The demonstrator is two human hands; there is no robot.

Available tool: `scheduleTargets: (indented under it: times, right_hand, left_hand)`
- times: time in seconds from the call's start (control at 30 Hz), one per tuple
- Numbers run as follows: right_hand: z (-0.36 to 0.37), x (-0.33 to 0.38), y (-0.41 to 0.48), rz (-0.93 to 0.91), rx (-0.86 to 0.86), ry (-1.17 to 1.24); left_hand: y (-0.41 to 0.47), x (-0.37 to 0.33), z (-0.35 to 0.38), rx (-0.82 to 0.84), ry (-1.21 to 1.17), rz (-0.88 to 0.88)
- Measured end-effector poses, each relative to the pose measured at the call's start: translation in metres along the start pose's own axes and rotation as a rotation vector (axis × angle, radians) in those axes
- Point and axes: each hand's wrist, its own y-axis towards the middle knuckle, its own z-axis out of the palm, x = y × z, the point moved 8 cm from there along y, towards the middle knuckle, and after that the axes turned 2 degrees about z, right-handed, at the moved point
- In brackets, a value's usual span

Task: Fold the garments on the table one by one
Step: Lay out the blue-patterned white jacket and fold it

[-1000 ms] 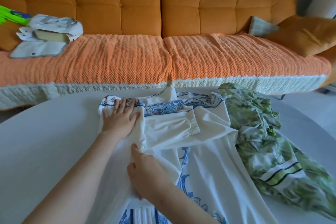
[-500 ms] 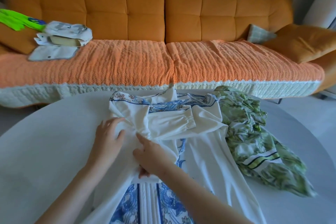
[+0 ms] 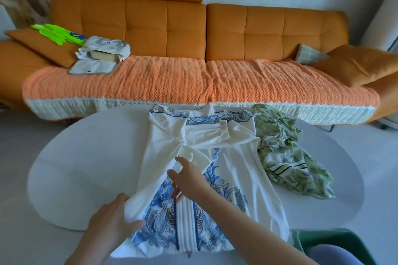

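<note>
While the white garment with blue print point(image 3: 237, 157) lies lengthwise on the middle of the round white table point(image 3: 86, 168), the left hand point(image 3: 114, 217) pinches its folded left edge near the hem — thumb on top. The right hand point(image 3: 189, 178) hangs over the garment's centre, fingers loosely spread — a green leaf-print garment point(image 3: 286, 161) lies bunched against its right side

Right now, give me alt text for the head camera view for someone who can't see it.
A person's left hand grips the left edge of a white and blue garment spread on a white table, while the open right hand reaches over its middle. A crumpled green leaf-print garment lies at its right, and an orange sofa stands behind.
</note>
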Motion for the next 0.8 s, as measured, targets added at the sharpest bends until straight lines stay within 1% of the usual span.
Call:
scheduleTargets:
  times: [0.07,0.13,0.2,0.27,0.33,0.37,0.43,0.5,0.53,0.6,0.63,0.67,0.73,0.8]
  right_hand:
    - [0.016,-0.003,-0.005,0.036,0.057,0.043]
    - [0.031,-0.006,-0.008,0.09,0.103,0.093]
    - [0.043,-0.009,-0.011,0.172,0.126,0.13]
    - [0.046,-0.013,-0.012,0.198,0.082,0.12]
    - [0.038,-0.012,-0.011,0.144,0.004,0.007]
    - [0.031,-0.013,-0.013,0.119,-0.03,-0.034]
    - [0.019,-0.015,-0.023,0.059,-0.061,-0.068]
    - [0.011,-0.02,-0.035,0.008,-0.078,-0.112]
    - [0.008,-0.025,-0.039,0.0,-0.082,-0.147]
    - [0.006,-0.03,-0.044,-0.032,-0.093,-0.232]
    - [0.006,-0.03,-0.045,-0.06,-0.103,-0.282]
    - [0.005,-0.028,-0.045,-0.093,-0.124,-0.325]
    - [0.002,-0.022,-0.047,-0.152,-0.168,-0.422]
    - [0.0,-0.021,-0.046,-0.183,-0.207,-0.554]
  left_hand:
    - [-0.008,-0.006,-0.002,-0.049,-0.115,0.029]
    - [-0.018,-0.015,-0.007,-0.134,-0.23,0.104]
    - [-0.028,-0.028,-0.005,-0.18,-0.263,0.184]
    - [-0.037,-0.044,-0.001,-0.23,-0.214,0.244]
    - [-0.045,-0.059,0.005,-0.303,-0.165,0.315]
    - [-0.049,-0.065,0.01,-0.312,-0.154,0.333]
    - [-0.055,-0.069,0.025,-0.311,-0.158,0.35]
    - [-0.065,-0.077,0.038,-0.268,-0.137,0.419]
    - [-0.068,-0.079,0.047,-0.203,-0.141,0.43]
    - [-0.07,-0.077,0.06,-0.1,-0.248,0.403]
    - [-0.069,-0.076,0.06,-0.096,-0.273,0.395]
    - [-0.069,-0.077,0.055,-0.131,-0.262,0.415]
    - [-0.071,-0.078,0.035,-0.339,-0.25,0.506]
    - [-0.067,-0.078,0.021,-0.439,-0.198,0.561]
